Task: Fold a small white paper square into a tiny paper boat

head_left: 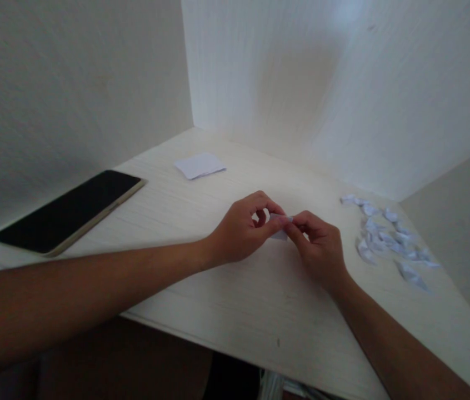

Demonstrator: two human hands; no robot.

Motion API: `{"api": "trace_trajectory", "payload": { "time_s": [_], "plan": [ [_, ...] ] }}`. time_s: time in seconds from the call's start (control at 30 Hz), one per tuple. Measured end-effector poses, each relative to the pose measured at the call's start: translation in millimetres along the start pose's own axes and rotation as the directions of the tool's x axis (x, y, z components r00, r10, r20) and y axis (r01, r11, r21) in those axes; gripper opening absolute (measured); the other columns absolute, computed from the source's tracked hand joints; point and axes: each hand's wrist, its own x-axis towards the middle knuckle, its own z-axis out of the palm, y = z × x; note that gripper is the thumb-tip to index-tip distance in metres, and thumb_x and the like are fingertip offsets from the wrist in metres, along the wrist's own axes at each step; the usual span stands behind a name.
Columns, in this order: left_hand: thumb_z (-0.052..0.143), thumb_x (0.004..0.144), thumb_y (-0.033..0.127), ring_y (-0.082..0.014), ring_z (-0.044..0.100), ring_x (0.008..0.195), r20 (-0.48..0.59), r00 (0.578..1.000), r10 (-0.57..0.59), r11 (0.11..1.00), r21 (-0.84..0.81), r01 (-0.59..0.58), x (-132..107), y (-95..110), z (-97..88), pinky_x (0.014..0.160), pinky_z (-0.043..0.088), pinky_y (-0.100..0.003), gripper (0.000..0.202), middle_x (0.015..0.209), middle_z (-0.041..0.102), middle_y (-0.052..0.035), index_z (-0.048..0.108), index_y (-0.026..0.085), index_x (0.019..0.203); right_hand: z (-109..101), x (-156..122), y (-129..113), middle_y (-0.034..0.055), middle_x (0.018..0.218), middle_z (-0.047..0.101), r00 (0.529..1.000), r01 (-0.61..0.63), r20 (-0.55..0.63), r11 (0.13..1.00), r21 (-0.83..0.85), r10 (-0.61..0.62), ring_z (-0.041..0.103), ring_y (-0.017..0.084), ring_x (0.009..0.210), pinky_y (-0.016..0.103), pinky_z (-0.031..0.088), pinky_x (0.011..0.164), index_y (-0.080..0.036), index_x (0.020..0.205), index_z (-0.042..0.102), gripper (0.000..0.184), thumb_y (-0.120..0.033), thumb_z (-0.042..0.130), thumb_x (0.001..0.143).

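Observation:
Between my two hands is a small piece of white paper (279, 234), partly hidden by the fingers. My left hand (245, 228) pinches its upper edge with thumb and forefinger. From the other side my right hand (320, 244) pinches the same piece, its thumb and fingertips touching those of the left. Both hands are closed, low over the middle of the white table (226, 300). Off to the right of my right hand lies a loose pile of small twisted or folded white paper pieces (385, 236).
A short stack of white paper sheets (200, 165) lies toward the back. On the left, a dark-screened tablet or phone (72, 208) in a light case rests near the wall. Pale walls (260, 72) close in the back and both sides. The table's front edge (168, 331) runs below my arms.

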Motion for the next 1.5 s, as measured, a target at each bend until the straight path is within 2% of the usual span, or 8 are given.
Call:
{"api": "trace_trajectory", "payload": {
  "time_s": [0.33,0.5,0.6,0.7,0.9,1.03,1.2,1.5],
  "plan": [
    [0.075,0.084,0.021,-0.0120,0.057,0.075,-0.016,1.000,-0.027,1.000,-0.010,0.027,3,5,-4.5,0.057,0.045,-0.019,0.011,0.085,0.064,-0.0028,0.069,0.015,0.077,1,0,-7,-0.0029,0.071,0.065,0.995,0.092,0.041,0.991,-0.094,-0.088,0.056,0.012,0.067,0.029,0.043,0.066,-0.021,0.080,0.070,0.011,-0.023,0.072,0.091],
    [0.081,0.082,0.031,-0.0078,0.055,0.061,-0.061,0.988,-0.145,0.983,-0.119,0.137,4,2,-1.2,0.048,0.044,-0.019,0.028,0.086,0.066,-0.0024,0.072,0.014,0.102,1,0,-6,-0.0011,0.074,0.067,0.997,0.054,-0.053,0.993,-0.109,-0.060,0.058,0.013,0.068,0.030,0.046,0.066,-0.022,0.080,0.071,0.011,-0.022,0.069,0.091],
    [0.084,0.080,0.027,-0.0143,0.068,0.070,0.023,0.954,-0.300,0.855,-0.437,0.279,3,1,2.7,0.052,0.055,-0.023,0.032,0.084,0.068,-0.0030,0.068,0.013,0.104,1,-1,-10,0.0009,0.082,0.067,0.994,0.042,-0.100,0.996,-0.083,-0.051,0.060,0.014,0.073,0.030,0.049,0.066,-0.022,0.081,0.073,0.006,-0.022,0.073,0.088],
    [0.082,0.082,0.021,-0.0154,0.072,0.080,0.117,0.931,-0.346,0.719,-0.604,0.344,2,-2,2.4,0.066,0.061,-0.026,0.024,0.089,0.073,-0.0044,0.069,0.013,0.101,3,-2,-11,0.0031,0.093,0.071,0.997,-0.004,-0.073,1.000,0.021,0.006,0.066,0.016,0.080,0.030,0.054,0.065,-0.023,0.088,0.076,0.005,-0.026,0.078,0.085],
    [0.077,0.090,0.028,-0.0096,0.069,0.081,0.254,0.894,-0.369,0.594,-0.675,0.437,8,-5,-6.7,0.078,0.058,-0.024,0.019,0.096,0.075,-0.0036,0.075,0.017,0.105,6,-1,-2,0.0047,0.103,0.077,0.975,-0.221,0.082,0.905,0.364,0.205,0.073,0.019,0.090,0.038,0.065,0.075,-0.025,0.097,0.077,0.019,-0.042,0.074,0.090],
    [0.076,0.091,0.032,-0.0116,0.068,0.083,0.332,0.875,-0.352,0.530,-0.700,0.479,11,0,-9.9,0.085,0.057,-0.029,0.018,0.092,0.073,-0.0041,0.077,0.017,0.101,7,-1,2,0.0045,0.106,0.079,0.942,-0.334,0.190,0.805,0.491,0.276,0.075,0.020,0.095,0.040,0.065,0.081,-0.025,0.099,0.078,0.019,-0.040,0.078,0.088],
    [0.077,0.088,0.026,-0.0135,0.069,0.086,0.369,0.869,-0.331,0.482,-0.725,0.492,12,2,-11.5,0.087,0.056,-0.030,0.020,0.095,0.073,-0.0051,0.077,0.016,0.105,5,-1,5,0.0026,0.099,0.080,0.935,-0.353,0.195,0.765,0.538,0.295,0.073,0.014,0.086,0.029,0.061,0.080,-0.025,0.098,0.080,0.015,-0.033,0.081,0.086],
    [0.080,0.085,0.020,-0.0154,0.070,0.089,0.379,0.863,-0.334,0.434,-0.751,0.498,11,1,-12.3,0.088,0.053,-0.032,0.027,0.094,0.076,-0.0053,0.075,0.017,0.112,5,2,0,0.0042,0.093,0.078,0.931,-0.362,0.194,0.735,0.573,0.308,0.071,0.016,0.083,0.031,0.058,0.078,-0.023,0.093,0.078,0.019,-0.041,0.076,0.089]
  ]
}}
